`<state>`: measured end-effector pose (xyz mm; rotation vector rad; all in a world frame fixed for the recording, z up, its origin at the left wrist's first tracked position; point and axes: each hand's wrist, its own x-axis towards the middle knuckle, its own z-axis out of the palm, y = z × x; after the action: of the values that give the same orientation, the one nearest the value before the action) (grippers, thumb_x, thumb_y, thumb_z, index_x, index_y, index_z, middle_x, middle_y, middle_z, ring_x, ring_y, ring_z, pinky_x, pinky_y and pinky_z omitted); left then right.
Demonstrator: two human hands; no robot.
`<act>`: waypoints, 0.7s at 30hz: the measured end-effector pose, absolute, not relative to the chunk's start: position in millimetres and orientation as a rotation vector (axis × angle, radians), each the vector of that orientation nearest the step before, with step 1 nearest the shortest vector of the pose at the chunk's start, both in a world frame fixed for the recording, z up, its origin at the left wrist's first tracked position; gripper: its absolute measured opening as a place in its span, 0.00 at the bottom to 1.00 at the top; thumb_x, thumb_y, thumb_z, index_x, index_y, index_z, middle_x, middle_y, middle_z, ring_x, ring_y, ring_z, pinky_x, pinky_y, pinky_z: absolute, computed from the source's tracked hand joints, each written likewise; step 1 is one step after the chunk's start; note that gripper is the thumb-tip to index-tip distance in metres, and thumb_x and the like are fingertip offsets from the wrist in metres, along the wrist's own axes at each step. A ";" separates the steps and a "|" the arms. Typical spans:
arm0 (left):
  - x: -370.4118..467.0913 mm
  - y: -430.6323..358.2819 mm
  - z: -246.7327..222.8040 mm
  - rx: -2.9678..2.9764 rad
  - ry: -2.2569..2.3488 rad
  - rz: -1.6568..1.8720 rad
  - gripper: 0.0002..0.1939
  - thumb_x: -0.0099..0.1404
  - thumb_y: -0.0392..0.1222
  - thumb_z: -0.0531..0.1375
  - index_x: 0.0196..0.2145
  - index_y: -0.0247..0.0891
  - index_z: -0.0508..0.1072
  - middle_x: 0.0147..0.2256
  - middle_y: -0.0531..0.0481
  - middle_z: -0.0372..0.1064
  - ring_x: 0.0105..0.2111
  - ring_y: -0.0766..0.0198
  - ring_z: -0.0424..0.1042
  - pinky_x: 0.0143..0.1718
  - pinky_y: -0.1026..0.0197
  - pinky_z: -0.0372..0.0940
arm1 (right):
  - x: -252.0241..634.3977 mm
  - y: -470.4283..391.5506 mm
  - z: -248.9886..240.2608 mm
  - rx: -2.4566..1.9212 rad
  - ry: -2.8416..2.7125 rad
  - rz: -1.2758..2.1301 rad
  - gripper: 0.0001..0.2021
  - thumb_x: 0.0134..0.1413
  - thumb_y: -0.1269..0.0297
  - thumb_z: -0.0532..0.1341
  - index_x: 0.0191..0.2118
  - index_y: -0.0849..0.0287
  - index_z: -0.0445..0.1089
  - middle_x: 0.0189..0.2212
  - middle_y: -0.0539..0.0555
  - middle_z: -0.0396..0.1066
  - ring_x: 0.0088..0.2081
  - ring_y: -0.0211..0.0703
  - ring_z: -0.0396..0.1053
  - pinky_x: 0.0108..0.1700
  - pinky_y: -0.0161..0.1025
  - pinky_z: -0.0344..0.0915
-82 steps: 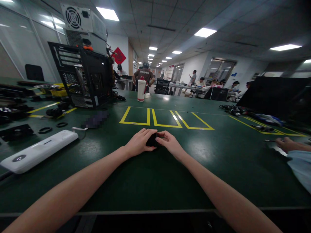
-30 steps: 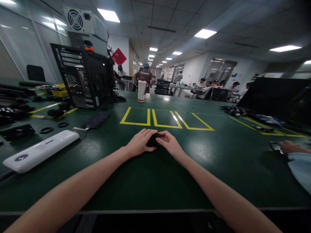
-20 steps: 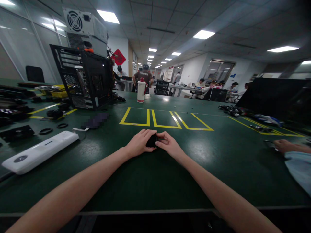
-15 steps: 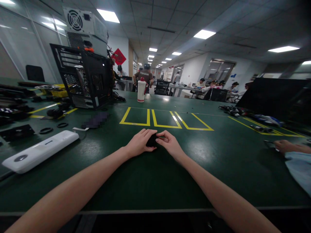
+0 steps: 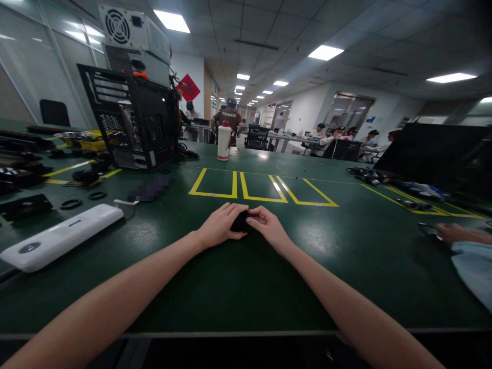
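Note:
Near the middle of the table, my left hand (image 5: pixel 220 226) is closed around a small black object (image 5: pixel 240 222), with the thumb below and the fingers over its top. The object's kind cannot be made out, since the fingers cover much of it. From the other side, my right hand (image 5: pixel 270 229) has thumb and fingertips pinched together at its right edge. Whether they grip the object itself or a small part on it is hidden. Both hands are just in front of the yellow tape outlines (image 5: pixel 263 200) on the green table (image 5: pixel 246 287).
To the left lie a white power-strip-like device (image 5: pixel 65 236) and black rings (image 5: pixel 71 204), with an open computer case (image 5: pixel 134 120) behind. A white bottle (image 5: pixel 223 143) stands ahead. At right, another person's hand (image 5: pixel 455 233) holds a dark object near a black panel (image 5: pixel 434 156).
My right fingertips have closed in slightly against the black object's right edge. My left hand keeps its hold, and the view has shifted a little.

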<state>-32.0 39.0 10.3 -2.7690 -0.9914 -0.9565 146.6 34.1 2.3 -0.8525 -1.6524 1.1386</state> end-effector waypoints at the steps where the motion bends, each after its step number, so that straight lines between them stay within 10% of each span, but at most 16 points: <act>1: -32.0 39.1 10.3 -2.767 -0.989 -0.954 0.31 0.52 0.45 0.61 0.51 0.38 0.54 0.46 0.46 0.62 0.43 0.57 0.63 0.42 0.54 0.62 | 146.3 35.1 2.1 -0.862 -1.645 1.123 0.10 0.45 0.63 0.60 0.36 0.57 0.65 0.35 0.50 0.67 0.41 0.39 0.66 0.48 0.43 0.61; 21: -32.0 38.1 12.4 -2.771 -0.994 -0.939 0.31 0.52 0.44 0.61 0.51 0.38 0.54 0.46 0.45 0.62 0.43 0.57 0.63 0.43 0.54 0.62 | 147.6 36.1 2.1 -0.974 -1.655 1.109 0.15 0.44 0.60 0.61 0.40 0.58 0.64 0.38 0.53 0.67 0.40 0.40 0.67 0.45 0.42 0.63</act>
<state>-32.0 38.1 12.4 -2.7714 -0.9939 -0.9395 147.6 36.1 2.1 -0.9742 -1.6553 1.1089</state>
